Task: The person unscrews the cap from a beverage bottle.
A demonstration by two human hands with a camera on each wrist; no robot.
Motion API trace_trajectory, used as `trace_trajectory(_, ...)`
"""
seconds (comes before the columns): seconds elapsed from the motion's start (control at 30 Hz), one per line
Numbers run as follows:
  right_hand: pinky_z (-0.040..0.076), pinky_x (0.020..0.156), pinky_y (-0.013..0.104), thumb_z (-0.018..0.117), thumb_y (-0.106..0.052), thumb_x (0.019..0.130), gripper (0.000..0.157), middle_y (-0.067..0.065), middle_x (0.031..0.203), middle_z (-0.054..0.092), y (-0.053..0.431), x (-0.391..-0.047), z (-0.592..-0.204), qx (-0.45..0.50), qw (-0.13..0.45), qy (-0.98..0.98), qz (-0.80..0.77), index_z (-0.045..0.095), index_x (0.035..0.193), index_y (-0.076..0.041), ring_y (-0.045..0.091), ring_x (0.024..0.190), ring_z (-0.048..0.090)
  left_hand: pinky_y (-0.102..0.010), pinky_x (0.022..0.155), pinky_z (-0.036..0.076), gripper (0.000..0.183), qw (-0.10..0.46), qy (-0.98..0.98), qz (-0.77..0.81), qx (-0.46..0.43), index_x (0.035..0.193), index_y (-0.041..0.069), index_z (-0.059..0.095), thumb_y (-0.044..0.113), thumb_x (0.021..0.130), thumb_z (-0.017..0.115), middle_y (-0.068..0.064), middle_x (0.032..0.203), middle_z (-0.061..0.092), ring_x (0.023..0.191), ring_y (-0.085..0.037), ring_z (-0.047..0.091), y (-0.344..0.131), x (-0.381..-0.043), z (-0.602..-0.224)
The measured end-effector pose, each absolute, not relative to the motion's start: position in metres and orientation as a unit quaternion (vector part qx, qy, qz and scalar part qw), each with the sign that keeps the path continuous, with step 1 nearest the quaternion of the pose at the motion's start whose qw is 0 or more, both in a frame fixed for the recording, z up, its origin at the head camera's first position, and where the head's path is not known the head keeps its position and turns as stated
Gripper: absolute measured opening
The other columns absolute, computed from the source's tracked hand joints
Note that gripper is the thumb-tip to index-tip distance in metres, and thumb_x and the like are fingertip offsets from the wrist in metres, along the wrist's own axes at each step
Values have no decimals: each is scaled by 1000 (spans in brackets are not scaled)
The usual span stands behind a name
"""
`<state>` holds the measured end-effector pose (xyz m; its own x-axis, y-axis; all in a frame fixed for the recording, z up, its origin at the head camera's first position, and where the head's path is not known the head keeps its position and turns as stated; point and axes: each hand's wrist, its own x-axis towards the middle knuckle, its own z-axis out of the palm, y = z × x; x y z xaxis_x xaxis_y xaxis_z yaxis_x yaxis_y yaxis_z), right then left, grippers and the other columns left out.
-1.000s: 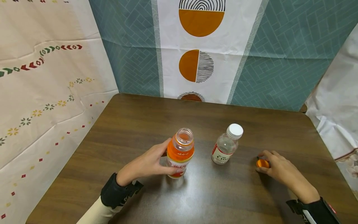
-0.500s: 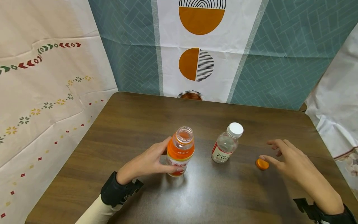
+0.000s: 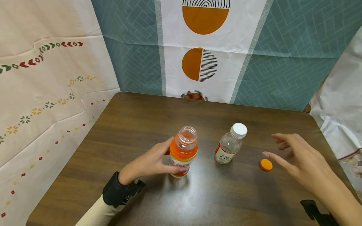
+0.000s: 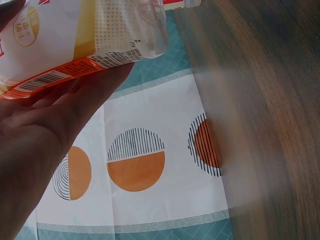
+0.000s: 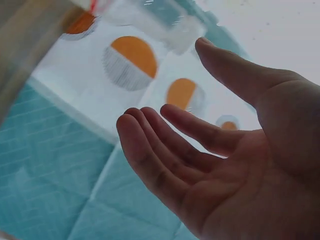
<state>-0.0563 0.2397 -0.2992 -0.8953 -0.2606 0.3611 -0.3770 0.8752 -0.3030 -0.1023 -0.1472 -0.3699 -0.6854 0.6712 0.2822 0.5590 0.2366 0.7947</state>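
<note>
In the head view my left hand (image 3: pixel 154 160) grips an uncapped plastic bottle (image 3: pixel 183 152) with an orange and white label, upright on the table. The left wrist view shows the bottle's lower side (image 4: pixel 100 35) against that palm. An orange bottle cap (image 3: pixel 266 164) lies on the table at the right. Above and to the right of the cap is my right hand (image 3: pixel 305 163), apart from it, fingers relaxed and holding nothing. Between the two hands stands a clear bottle (image 3: pixel 227 146) with a white cap and a red-and-cream label.
The brown wooden table (image 3: pixel 141 116) ends at the back against a teal and white patterned cloth (image 3: pixel 133 47). Pale cloth (image 3: pixel 56 103) hangs along the left side, and white cloth (image 3: pixel 336 125) hangs at the right.
My right hand has let go of the orange cap, leaving it on the table, and has drawn back to the right with fingers spread. The left hand keeps its hold on the bottle.
</note>
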Motion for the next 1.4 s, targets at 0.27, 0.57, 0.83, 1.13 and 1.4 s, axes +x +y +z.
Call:
trace_trajectory(0.27, 49, 62, 15, 83, -11, 67, 66, -4, 106, 58, 211, -47, -279, 251, 200, -922, 218, 54, 127, -10, 7, 75, 60, -37, 89, 49, 63, 53, 785, 470, 400, 130, 23, 40, 34, 79, 75, 11, 115, 59, 103, -9, 57, -143, -102, -366)
trace_trajectory(0.57, 54, 68, 25, 80, -20, 73, 70, -5, 115, 55, 162, -50, -284, 336, 146, -885, 289, 45, 132, -9, 2, 83, 57, -37, 90, 49, 63, 64, 788, 468, 396, 131, 24, 39, 34, 80, 74, 12, 114, 60, 102, -7, 56, -137, -97, -360)
trace_trajectory(0.83, 53, 78, 37, 76, -38, 76, 84, 1, 126, 49, 127, -56, -299, 346, 77, -868, 348, 31, 142, -12, 11, 106, 49, -37, 89, 50, 65, 70, 776, 476, 409, 132, 20, 39, 33, 79, 75, 9, 115, 60, 102, -9, 57, -131, -94, -353)
trace_trajectory(1.13, 52, 78, 33, 74, -39, 78, 70, -6, 117, 52, 105, -57, -313, 364, 57, -844, 390, 38, 133, -13, 7, 100, 52, -36, 91, 49, 67, 55, 770, 471, 427, 134, 17, 37, 25, 80, 75, 7, 117, 59, 104, -9, 56, -125, -92, -353)
trace_trajectory(1.4, 51, 80, 34, 76, -44, 75, 68, -5, 111, 53, 97, -56, -318, 338, 83, -850, 395, 42, 123, -10, 8, 96, 53, -35, 90, 50, 69, 49, 772, 467, 428, 136, 17, 37, 25, 79, 76, 5, 119, 58, 104, -8, 55, -120, -90, -352)
